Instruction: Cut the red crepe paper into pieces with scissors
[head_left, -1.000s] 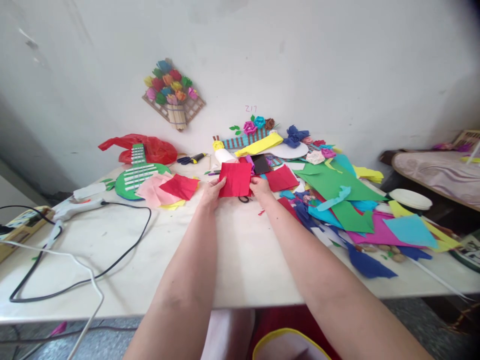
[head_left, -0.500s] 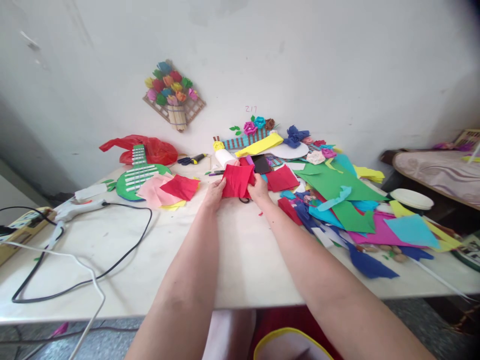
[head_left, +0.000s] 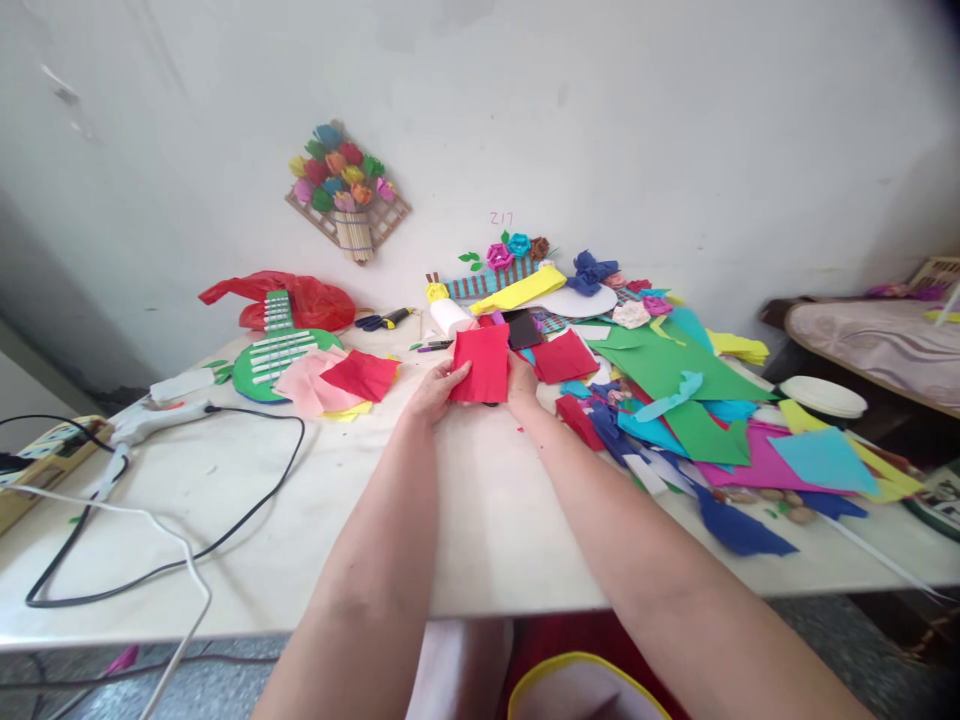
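Observation:
A red paper piece [head_left: 481, 364] is held up above the table at the middle, upright and roughly rectangular. My left hand [head_left: 437, 390] pinches its left edge, thumb on the front. At its right edge is my right hand [head_left: 521, 382], with fingers partly hidden behind the paper. Other red paper [head_left: 564, 357] lies just right of my right hand. Left of my hands, a red sheet [head_left: 363, 376] rests on pink paper [head_left: 304, 382] beside a green guitar-shaped craft [head_left: 255, 364].
Scissors [head_left: 369, 322] and a red plastic bag [head_left: 315, 300] lie at the back left. A glue gun [head_left: 161, 420] with its cable is on the left of the table [head_left: 360, 560]. Coloured paper, including a green sheet [head_left: 675, 365], covers the right side. Paper flowers [head_left: 345, 175] hang on the wall.
The red paper now looks taller and narrower, with a smoother face. My left thumb has come onto its front, and my right fingers have moved behind its right edge.

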